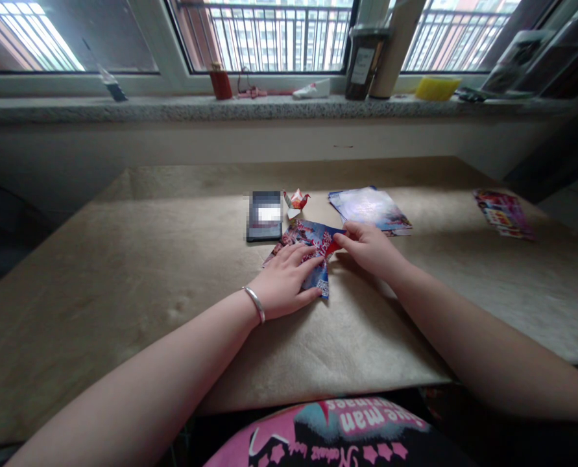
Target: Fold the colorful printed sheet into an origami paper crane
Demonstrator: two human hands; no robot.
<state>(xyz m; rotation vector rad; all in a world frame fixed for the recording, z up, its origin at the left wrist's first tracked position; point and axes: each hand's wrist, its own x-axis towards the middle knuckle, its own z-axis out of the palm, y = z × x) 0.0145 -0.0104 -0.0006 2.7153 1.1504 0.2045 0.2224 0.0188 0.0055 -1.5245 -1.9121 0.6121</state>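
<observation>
The printed sheet (313, 241) lies near the middle of the worktop (123, 272), partly folded, under and between both hands. It looks like thin glossy paper: very light, limp across its span yet crisp along a crease, probably slippery on its coated face and easy to tear or dent at the corners. It is best held at an edge or corner with fingertips while a flat palm pins the rest. The left hand (286, 282), with a bracelet (255, 303) at the wrist, rests flat on it, fingers (302, 254) spread wide and pressing down. The right hand (371, 250) has its fingers (343, 238) narrowed onto the sheet's far right corner, apparently pinching it. The worktop is covered in a matte beige mat, slightly rippled, which should grip paper a little. Just behind the sheet are a dark flat device (264, 216), a small folded paper bird (296, 200) and a stack of printed sheets (371, 209); another sheet (505, 214) lies well apart on the right. Beyond runs a stone windowsill (172, 109) with a red cup (220, 83), below barred windows.
</observation>
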